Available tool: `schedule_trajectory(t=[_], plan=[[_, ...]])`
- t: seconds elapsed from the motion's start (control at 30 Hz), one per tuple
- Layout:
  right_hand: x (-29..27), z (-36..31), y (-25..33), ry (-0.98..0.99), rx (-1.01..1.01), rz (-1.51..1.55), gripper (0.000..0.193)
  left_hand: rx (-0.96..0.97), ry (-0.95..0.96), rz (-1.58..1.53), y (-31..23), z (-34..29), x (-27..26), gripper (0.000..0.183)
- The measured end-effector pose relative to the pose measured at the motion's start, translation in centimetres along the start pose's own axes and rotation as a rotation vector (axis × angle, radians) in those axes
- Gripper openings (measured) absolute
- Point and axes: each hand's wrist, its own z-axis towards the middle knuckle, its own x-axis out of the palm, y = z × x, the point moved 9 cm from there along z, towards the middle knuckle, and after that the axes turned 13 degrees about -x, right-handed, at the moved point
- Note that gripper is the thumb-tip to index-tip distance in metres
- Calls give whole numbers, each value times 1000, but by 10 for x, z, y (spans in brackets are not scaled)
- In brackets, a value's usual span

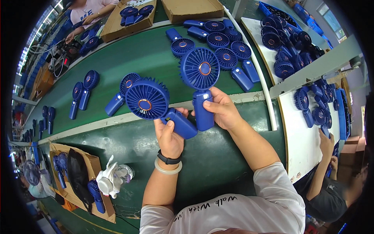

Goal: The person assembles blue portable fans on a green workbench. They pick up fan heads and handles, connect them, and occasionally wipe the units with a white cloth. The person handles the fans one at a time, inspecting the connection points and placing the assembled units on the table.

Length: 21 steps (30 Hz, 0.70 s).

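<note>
My left hand (170, 138) is closed round the handle of a blue handheld fan (147, 99), its thumb lying on the front near a small lit spot. That fan leans to the left, its round grille facing up. Just right of it, my right hand (224, 110) grips a second blue handheld fan (200, 69) by the handle, thumb across the front below a light-coloured panel. This one stands nearly upright. Both fans are held above the near edge of the green belt, their handles close together. Behind them, another blue fan (129, 82) lies on the belt.
Several blue fans (226, 58) lie clustered at the belt's right end, beside a white pipe (261, 70). A carton (93, 163) with fans and a black bag stands lower left, next to a clear jar (126, 171). Co-workers sit at the upper left and right.
</note>
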Motion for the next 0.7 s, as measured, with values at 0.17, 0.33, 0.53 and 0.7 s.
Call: schedule_trajectory(t=[0.17,0.33,0.53,0.7], plan=[[-4,1,6,-9,-81,-175,45,-9,15,-11,2,1,4,49],[-5,3,5,-31,-67,-169,44,-38,-27,-18,7,1,-5,54],[-4,2,0,22,-68,-279,46,-42,42,17,8,3,2,63],[5,6,24,247,-323,-1123,42,-17,33,175,6,-3,0,64]])
